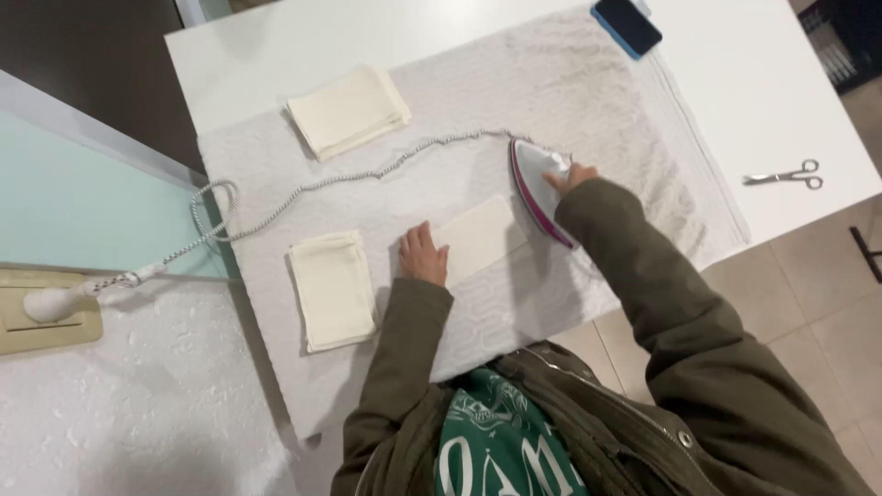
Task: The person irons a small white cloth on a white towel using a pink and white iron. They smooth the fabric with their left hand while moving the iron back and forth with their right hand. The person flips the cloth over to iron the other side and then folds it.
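Note:
My right hand [571, 175] grips the handle of a white and magenta clothes iron [536, 184] standing on a grey towel [570, 83] spread over a white table. My left hand [424, 254] presses flat on the left end of a single cream cloth piece [482, 237] lying just left of the iron. A stack of folded cream cloths [333, 289] lies left of that hand. Another cream stack [349, 110] sits at the towel's far left.
The iron's braided cord [303, 188] runs left across the towel to a plug [55, 301] in a wall socket. Scissors [785, 176] lie on the white table [763, 83] at right. A dark phone [627, 26] rests at the far edge.

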